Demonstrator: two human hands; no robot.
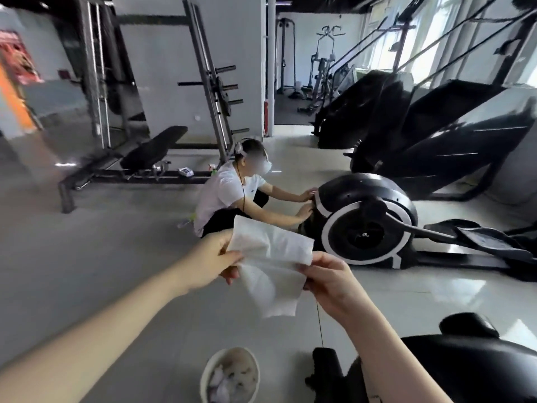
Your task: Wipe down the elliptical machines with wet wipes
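A white wet wipe [270,257] hangs spread in the air between my hands at the centre of the view. My left hand [212,260] pinches its left edge and my right hand [328,279] pinches its right edge. Beyond the wipe stands a black elliptical machine [369,219] with a round white-ringed flywheel housing and long pedals running right. Part of another black elliptical [465,367] fills the bottom right corner, just under my right forearm.
A person in a white shirt [232,196] crouches on the floor with both hands on the far elliptical's housing. A white bucket [229,376] with crumpled wipes sits below my arms. A weight bench [139,158], rack and stair machines [421,126] stand behind.
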